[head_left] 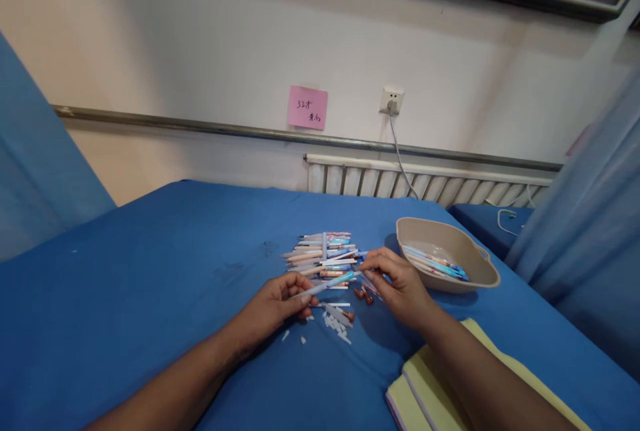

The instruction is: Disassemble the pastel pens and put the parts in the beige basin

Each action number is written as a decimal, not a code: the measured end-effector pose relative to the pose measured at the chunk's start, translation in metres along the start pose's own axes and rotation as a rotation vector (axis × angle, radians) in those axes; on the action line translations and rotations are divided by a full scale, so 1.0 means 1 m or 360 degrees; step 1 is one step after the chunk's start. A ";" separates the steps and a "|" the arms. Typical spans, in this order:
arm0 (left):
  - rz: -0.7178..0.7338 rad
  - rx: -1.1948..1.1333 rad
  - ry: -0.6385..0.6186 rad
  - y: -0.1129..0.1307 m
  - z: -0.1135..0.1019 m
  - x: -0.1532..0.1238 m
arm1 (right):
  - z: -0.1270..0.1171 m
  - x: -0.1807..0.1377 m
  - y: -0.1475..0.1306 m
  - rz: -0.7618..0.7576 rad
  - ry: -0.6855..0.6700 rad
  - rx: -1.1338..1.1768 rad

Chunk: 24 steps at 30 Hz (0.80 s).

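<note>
A light blue and white pen (333, 282) is held level in front of me, slightly tilted up to the right. My left hand (287, 296) is closed around its left end. At the right end, the fingertips of my right hand (395, 282) pinch it; what exactly lies between them is partly hidden. Just behind the pen is a heap of pens and pen parts (323, 251) with white, peach and blue barrels. Below it lie small white plastic pieces (340, 328) and a few brown caps (364, 295).
A beige plastic basin (480, 276) with several finished-looking pens (440, 264) stands to the right on the blue sheet (150, 284). A folded yellow cloth (420, 384) lies under my right forearm. Behind are a radiator (360, 178) and a corded wall socket (391, 99).
</note>
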<state>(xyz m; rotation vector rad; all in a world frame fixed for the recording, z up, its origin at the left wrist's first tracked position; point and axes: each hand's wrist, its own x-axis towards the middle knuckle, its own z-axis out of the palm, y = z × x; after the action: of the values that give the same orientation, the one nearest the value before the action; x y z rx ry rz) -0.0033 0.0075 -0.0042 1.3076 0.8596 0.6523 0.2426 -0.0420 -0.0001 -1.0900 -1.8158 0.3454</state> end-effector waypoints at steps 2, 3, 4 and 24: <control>0.0005 0.0007 0.0004 0.000 0.000 0.000 | 0.001 0.000 0.000 0.0020 0.0028 0.0028; 0.0006 0.0026 0.0007 0.001 0.000 0.000 | 0.001 0.001 0.000 0.0029 0.0038 0.0040; 0.0006 0.0054 0.0009 0.001 0.000 0.000 | 0.001 0.001 0.000 0.0038 0.0044 0.0051; -0.0014 0.0068 -0.0190 0.000 0.000 -0.004 | 0.028 -0.001 0.000 0.0716 0.0305 0.0998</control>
<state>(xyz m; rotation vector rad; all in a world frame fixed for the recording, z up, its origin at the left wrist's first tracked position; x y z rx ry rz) -0.0053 0.0039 -0.0037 1.3664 0.7851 0.5462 0.2197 -0.0363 -0.0149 -1.0177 -1.1523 0.9685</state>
